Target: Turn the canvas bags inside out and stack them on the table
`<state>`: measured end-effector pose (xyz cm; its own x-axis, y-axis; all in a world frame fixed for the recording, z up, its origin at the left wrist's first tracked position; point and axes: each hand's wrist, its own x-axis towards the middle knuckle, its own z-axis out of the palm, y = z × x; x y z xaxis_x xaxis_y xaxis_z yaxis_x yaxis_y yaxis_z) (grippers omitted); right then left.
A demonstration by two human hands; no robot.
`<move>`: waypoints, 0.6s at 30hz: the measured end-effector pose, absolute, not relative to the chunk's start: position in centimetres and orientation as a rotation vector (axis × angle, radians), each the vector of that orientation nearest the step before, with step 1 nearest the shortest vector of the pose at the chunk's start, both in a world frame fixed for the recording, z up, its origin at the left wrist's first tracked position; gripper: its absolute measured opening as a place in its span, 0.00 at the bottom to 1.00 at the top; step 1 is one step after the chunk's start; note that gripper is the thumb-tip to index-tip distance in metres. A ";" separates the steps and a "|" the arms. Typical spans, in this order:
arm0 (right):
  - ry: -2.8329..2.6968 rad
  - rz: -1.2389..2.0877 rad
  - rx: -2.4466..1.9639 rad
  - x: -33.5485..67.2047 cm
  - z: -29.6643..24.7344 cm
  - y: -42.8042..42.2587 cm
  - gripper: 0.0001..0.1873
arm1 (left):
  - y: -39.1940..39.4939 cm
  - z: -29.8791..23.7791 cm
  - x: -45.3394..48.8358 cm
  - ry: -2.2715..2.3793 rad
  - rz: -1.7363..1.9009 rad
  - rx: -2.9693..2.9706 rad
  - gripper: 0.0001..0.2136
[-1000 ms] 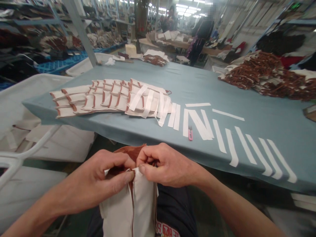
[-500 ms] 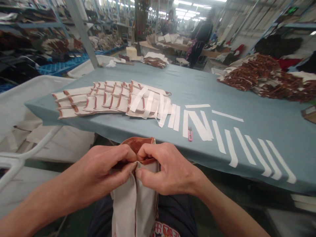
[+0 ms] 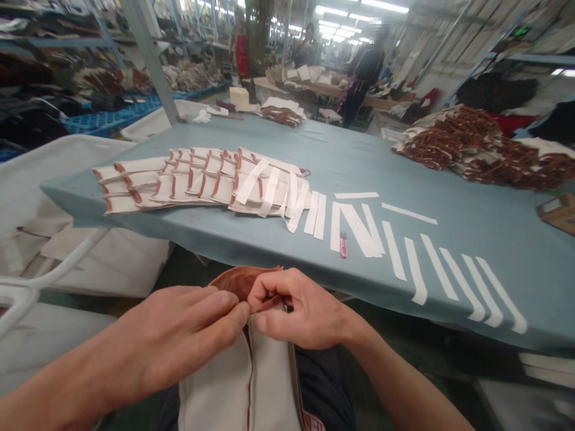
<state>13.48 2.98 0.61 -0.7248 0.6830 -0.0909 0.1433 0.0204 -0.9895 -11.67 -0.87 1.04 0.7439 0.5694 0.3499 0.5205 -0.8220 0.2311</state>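
Observation:
A cream canvas bag with a brown trim at its mouth lies in my lap, below the table's near edge. My left hand is closed, its thumb and fingers pinching the bag's top edge from the left. My right hand is closed too and pinches the brown trim from the right. The two hands meet at the bag's centre seam.
On the blue-grey table lie a fanned row of finished cream bags, several white strips and small pink snips. A heap of brown-trimmed bags sits at far right. White bins stand at left. A person stands in the background.
The bag has shifted a little lower in my lap and both hands have kept working along its brown top edge. The view has tilted slightly.

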 end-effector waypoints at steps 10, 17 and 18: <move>-1.908 1.807 -0.940 13.0 0.6 3.1 0.03 | -0.4 2.0 -11.7 0.680 0.555 3.115 0.18; -2.417 1.180 -1.146 12.5 2.8 2.6 0.06 | -0.3 1.5 -11.8 0.669 0.630 3.035 0.18; -2.437 1.151 -1.143 12.5 2.9 2.6 0.06 | -0.2 1.6 -11.7 0.664 0.638 3.037 0.18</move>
